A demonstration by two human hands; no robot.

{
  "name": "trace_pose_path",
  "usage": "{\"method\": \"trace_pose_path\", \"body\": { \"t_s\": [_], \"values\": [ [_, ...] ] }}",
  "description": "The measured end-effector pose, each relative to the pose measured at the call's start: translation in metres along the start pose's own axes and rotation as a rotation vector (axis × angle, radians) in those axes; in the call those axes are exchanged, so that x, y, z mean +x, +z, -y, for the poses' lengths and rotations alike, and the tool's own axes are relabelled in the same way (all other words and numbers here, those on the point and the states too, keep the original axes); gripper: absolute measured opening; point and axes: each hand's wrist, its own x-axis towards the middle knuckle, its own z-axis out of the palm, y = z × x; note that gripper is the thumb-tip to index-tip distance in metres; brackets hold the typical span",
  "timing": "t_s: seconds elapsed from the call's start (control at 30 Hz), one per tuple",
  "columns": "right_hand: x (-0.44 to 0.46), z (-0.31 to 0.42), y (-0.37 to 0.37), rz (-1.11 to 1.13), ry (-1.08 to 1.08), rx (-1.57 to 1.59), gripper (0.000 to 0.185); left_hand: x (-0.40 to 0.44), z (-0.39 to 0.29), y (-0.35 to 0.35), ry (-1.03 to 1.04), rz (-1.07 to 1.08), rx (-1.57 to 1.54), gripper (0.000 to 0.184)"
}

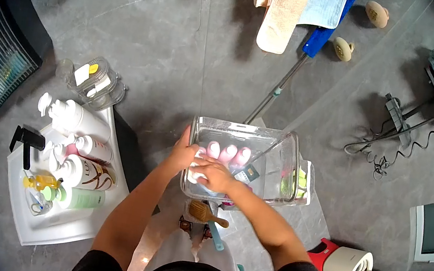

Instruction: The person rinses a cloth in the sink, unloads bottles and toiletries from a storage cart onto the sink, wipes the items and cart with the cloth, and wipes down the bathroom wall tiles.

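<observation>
A clear rectangular plastic bin [269,198] stands in front of the person. Several pink rolls with white centres [227,153] lie in its left half, beside a dark label. My left hand [183,153] is at the bin's left wall, its fingers wrapped round the rim. Inside the bin, my right hand [214,173] rests over white and pink items at the left, fingers spread. Whether it grips any of them is hidden.
A white tray [42,235] with several pump bottles stands at the left. Below the bin lies a wooden brush [203,213]. Towels [284,15] hang at the top, and a red and white device [344,266] is at the lower right.
</observation>
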Motion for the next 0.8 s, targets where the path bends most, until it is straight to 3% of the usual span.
{"method": "trace_pose_path", "body": {
  "t_s": [0.1,0.17,0.23,0.3,0.37,0.43,0.5,0.53,0.63,0.67,0.7,0.8],
  "values": [
    [-0.026,-0.03,-0.035,0.108,0.059,-0.1,0.046,-0.007,-0.003,0.001,-0.004,0.028,-0.097,0.073],
    [-0.027,-0.037,-0.052,-0.05,0.409,-0.329,0.046,-0.019,-0.027,0.001,-0.065,0.009,-0.074,0.073],
    [-0.012,-0.036,-0.034,-0.171,0.536,-0.294,0.045,-0.038,-0.039,0.0,-0.059,0.02,-0.035,0.074],
    [-0.011,-0.036,-0.001,-0.129,0.336,-0.08,0.042,-0.047,-0.03,0.005,-0.03,0.019,-0.031,0.075],
    [-0.032,-0.007,0.0,0.054,0.058,0.105,0.037,-0.041,-0.006,0.005,0.02,-0.003,-0.058,0.077],
    [-0.062,0.01,-0.029,0.302,0.241,0.073,0.033,-0.049,-0.031,0.01,0.049,-0.062,0.023,0.077],
    [-0.097,-0.005,-0.053,0.277,0.402,0.005,0.031,-0.049,-0.031,0.012,0.146,-0.137,0.208,0.077],
    [-0.107,-0.001,-0.075,0.3,0.523,-0.157,0.046,-0.05,-0.032,0.01,0.279,-0.162,0.341,0.079],
    [-0.099,-0.041,-0.035,-0.049,0.871,-0.488,0.071,-0.059,-0.059,0.022,0.384,-0.211,0.873,0.083],
    [-0.085,-0.043,-0.036,-0.124,0.796,-0.424,0.085,-0.063,-0.07,0.028,0.403,-0.186,1.001,0.078],
    [-0.078,-0.061,-0.031,-0.223,0.705,-0.464,0.08,-0.06,-0.067,0.03,0.408,-0.156,0.969,0.076],
    [-0.066,-0.093,-0.051,-0.253,0.759,-0.453,0.067,-0.056,-0.059,0.028,0.428,-0.116,0.9,0.069]
  ]
}}
